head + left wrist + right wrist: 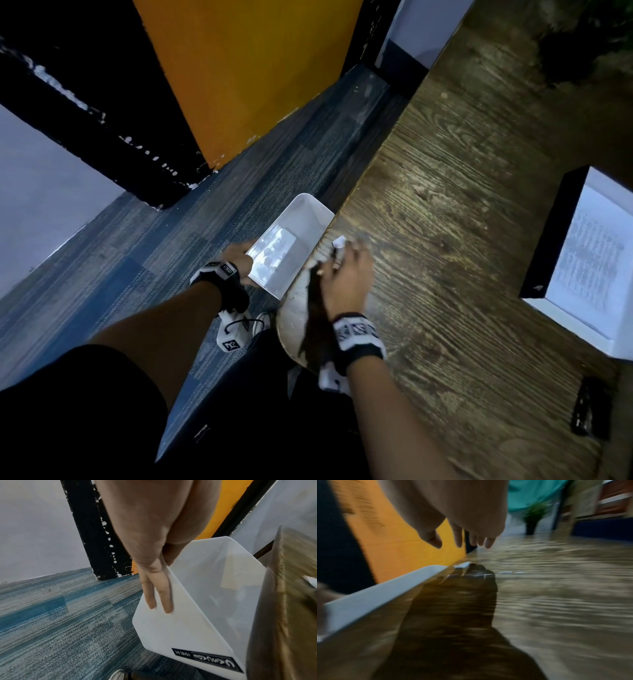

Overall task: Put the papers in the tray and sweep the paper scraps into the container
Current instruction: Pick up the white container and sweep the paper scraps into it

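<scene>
My left hand [236, 255] grips a white plastic container [305, 212] by its near wall and holds it off the table, its rim against the table edge. In the left wrist view two fingers [159, 595] lie straight along the container's outer wall [171, 628]; the thumb is hidden. Some white scraps lie inside it. My right hand [346, 270] is flat and open on the wooden table [462, 205], right by that edge. White paper scraps [339, 244] sit at its fingertips. The blurred right wrist view shows spread fingers [462, 539] over scraps [464, 564] beside the container rim [385, 592].
A black-walled tray [548, 240] with printed papers [596, 260] in it lies at the table's right side. A small black object [591, 409] rests at the near right. Blue carpet [137, 257] and an orange panel [239, 68] lie left of the table.
</scene>
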Demonstrator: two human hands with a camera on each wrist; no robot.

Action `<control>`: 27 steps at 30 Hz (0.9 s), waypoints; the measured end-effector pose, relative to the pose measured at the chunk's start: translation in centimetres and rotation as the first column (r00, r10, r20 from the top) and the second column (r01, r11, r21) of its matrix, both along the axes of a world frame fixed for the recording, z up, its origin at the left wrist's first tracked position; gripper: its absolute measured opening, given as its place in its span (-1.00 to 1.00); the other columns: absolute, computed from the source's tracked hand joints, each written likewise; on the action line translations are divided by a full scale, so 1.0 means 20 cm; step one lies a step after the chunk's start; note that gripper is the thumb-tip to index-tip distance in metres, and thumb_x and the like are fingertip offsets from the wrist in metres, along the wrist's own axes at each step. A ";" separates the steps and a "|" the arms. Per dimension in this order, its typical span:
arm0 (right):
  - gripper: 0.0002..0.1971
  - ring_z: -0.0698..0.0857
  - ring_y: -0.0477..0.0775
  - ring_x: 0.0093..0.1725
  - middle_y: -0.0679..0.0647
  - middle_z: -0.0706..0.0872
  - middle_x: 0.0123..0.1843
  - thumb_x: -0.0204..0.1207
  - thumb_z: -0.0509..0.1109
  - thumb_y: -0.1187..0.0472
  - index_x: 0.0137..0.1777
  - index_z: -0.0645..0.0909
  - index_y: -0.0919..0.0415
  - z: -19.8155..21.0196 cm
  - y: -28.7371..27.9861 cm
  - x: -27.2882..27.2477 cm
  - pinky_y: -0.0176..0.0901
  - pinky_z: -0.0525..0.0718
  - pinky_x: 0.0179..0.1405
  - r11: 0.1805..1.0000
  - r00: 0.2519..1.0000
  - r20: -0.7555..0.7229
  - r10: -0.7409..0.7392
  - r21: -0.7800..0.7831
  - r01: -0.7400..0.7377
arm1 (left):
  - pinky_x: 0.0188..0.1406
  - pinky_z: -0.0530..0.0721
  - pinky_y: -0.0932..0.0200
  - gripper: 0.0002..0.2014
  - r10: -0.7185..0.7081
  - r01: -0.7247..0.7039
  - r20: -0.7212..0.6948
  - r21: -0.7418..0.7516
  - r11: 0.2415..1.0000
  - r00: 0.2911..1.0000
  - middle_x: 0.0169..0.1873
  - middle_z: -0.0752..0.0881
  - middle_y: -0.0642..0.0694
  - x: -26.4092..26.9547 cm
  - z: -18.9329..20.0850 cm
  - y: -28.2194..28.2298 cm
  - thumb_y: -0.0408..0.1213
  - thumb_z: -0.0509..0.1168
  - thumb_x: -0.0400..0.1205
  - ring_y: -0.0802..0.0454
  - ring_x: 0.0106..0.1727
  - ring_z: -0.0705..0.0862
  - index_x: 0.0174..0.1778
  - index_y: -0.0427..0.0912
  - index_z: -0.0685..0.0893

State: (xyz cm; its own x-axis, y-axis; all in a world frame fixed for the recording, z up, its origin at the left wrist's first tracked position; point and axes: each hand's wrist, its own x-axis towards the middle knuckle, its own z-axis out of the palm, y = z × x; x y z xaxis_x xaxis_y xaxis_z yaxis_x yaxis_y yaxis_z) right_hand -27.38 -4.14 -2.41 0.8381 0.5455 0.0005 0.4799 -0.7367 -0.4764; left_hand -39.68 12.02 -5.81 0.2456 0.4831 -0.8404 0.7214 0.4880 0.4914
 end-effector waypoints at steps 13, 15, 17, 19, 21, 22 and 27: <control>-0.23 -0.38 0.41 0.62 0.43 -0.37 0.63 0.65 -0.11 -0.09 0.61 -0.29 0.46 -0.15 0.00 -0.28 0.22 -0.27 0.63 0.926 0.939 -0.305 -0.161 -0.375 0.037 | -0.61 0.74 0.24 -0.50 -0.017 0.017 0.020 -0.001 1.000 1.000 -0.31 0.73 0.08 0.04 0.00 -0.03 -0.56 0.11 0.56 0.16 -0.58 0.74 0.28 -0.02 0.67; -0.26 -0.36 0.44 0.61 0.46 -0.33 0.63 0.65 -0.10 -0.03 0.61 -0.26 0.49 -0.16 0.06 -0.34 0.25 -0.23 0.64 0.936 0.953 -0.298 -0.060 -0.349 -0.050 | -0.55 0.78 0.17 -0.50 -0.017 0.017 0.019 0.001 1.000 1.000 -0.23 0.74 0.03 0.04 -0.01 -0.03 -0.57 0.09 0.56 0.13 -0.50 0.75 0.28 0.00 0.67; -0.27 -0.35 0.46 0.61 0.47 -0.31 0.63 0.64 -0.06 0.02 0.61 -0.24 0.49 -0.16 0.12 -0.38 0.24 -0.24 0.63 0.932 0.956 -0.292 0.007 -0.345 -0.112 | -0.33 0.84 -0.05 -0.47 -0.011 0.011 0.015 -0.011 1.000 1.000 -0.04 0.75 -0.07 0.03 -0.02 -0.04 -0.58 0.06 0.57 -0.01 -0.34 0.78 0.32 -0.01 0.66; -0.28 -0.35 0.46 0.61 0.44 -0.35 0.62 0.64 -0.02 0.06 0.62 -0.24 0.46 -0.16 0.17 -0.40 0.24 -0.24 0.64 0.907 0.953 -0.298 0.061 -0.382 -0.177 | -0.22 0.83 -0.14 -0.40 -0.017 0.017 0.008 0.001 1.000 1.000 0.12 0.73 -0.14 0.02 -0.03 -0.04 -0.62 0.00 0.56 -0.16 -0.18 0.79 0.38 0.01 0.61; -0.30 -0.39 0.43 0.61 0.38 -0.40 0.62 0.66 -0.03 0.07 0.63 -0.27 0.40 -0.16 0.21 -0.40 0.23 -0.24 0.64 0.845 0.928 -0.314 0.200 -0.425 -0.326 | -0.36 0.83 -0.04 -0.36 -0.036 0.037 -0.018 0.041 0.998 0.999 0.28 0.68 -0.19 0.01 -0.04 -0.04 -0.64 -0.02 0.54 -0.24 -0.02 0.77 0.40 0.00 0.60; -0.31 -0.40 0.39 0.61 0.33 -0.39 0.64 0.67 -0.03 0.08 0.62 -0.29 0.38 -0.16 0.23 -0.40 0.19 -0.26 0.64 0.802 0.899 -0.326 0.292 -0.428 -0.416 | -0.37 0.83 -0.03 -0.36 -0.040 0.042 -0.024 0.059 0.997 0.999 0.34 0.65 -0.21 0.01 -0.04 -0.04 -0.65 -0.02 0.53 -0.27 0.07 0.75 0.41 -0.01 0.59; -0.19 0.10 0.40 0.63 0.38 0.24 0.61 0.49 0.40 0.19 0.60 0.03 0.46 -0.12 0.34 -0.39 0.19 -0.04 0.65 0.653 0.778 -0.406 0.480 -0.428 -0.625 | -0.79 0.58 0.42 -0.40 -0.056 0.055 0.011 0.097 0.994 0.998 0.36 0.61 -0.19 0.01 -0.04 -0.05 -0.67 0.03 0.59 -0.09 0.04 0.63 0.47 -0.08 0.53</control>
State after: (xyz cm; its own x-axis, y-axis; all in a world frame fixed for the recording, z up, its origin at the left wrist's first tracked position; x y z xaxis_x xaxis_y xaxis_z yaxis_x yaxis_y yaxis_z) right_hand -35.14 2.63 -4.89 0.3109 0.7585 -0.5727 0.8057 -0.5300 -0.2645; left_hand -39.54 11.06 -6.55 0.2857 0.5475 -0.7865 0.7389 0.3968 0.5446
